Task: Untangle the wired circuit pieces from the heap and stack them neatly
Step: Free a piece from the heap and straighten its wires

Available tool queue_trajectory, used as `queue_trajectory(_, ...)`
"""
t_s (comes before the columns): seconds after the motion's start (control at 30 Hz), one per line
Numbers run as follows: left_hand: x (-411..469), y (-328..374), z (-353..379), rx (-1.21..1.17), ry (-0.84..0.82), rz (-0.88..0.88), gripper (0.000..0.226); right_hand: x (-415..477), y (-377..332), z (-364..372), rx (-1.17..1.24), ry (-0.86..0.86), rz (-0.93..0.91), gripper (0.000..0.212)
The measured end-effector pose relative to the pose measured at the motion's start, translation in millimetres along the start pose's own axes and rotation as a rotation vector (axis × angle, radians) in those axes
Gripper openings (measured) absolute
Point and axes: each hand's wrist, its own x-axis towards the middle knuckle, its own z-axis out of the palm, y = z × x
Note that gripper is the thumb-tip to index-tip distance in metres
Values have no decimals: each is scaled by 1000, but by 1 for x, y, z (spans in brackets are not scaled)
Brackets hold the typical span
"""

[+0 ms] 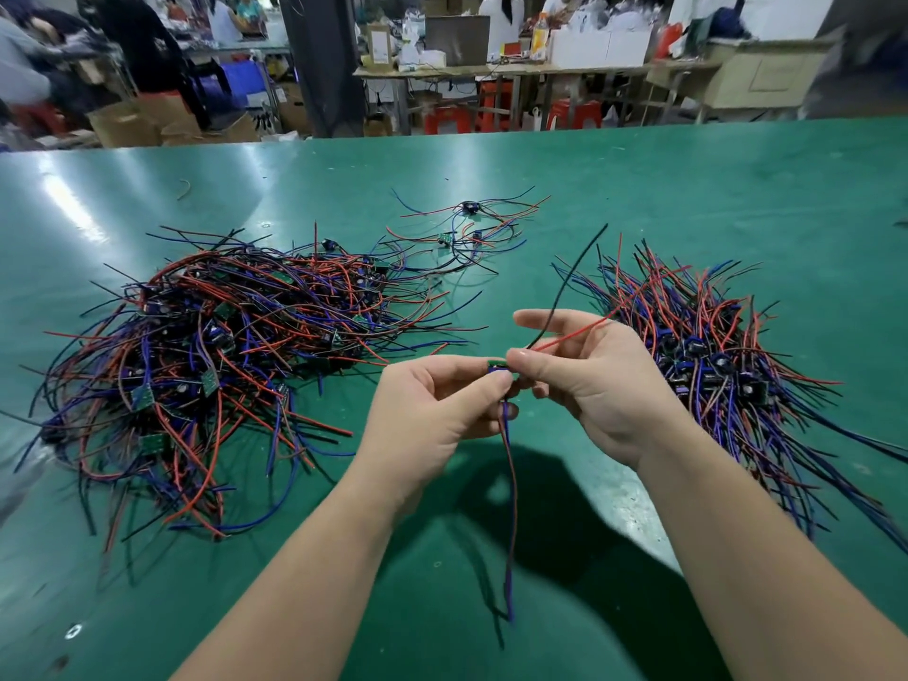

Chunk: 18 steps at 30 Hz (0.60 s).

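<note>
Green surface (147,607) carries all items. Left hand (432,405) and right hand (589,385) both pinch one circuit piece (497,366) at centre, wires (511,508) trailing toward 6 o'clock. Advise aligning wires before laying it on stack (712,356), 3 o'clock; heap (221,356) lies at 9 o'clock.

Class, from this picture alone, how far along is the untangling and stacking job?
Done: a sorted stack lies on the right, wires roughly aligned. In hand: the left hand and right hand pinch one circuit piece. Left: the tangled heap on the left, plus a few loose pieces behind it.
</note>
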Motion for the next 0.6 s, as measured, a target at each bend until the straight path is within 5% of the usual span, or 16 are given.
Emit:
queue_trajectory(0.33, 1, 7, 0, -206, -19, -88, 20, 3, 1, -1, 268, -40, 97, 26)
queue_trajectory(0.6, 0, 5, -1, -109, -11, -46, 19, 3, 2, 0, 277, 10, 146, 16)
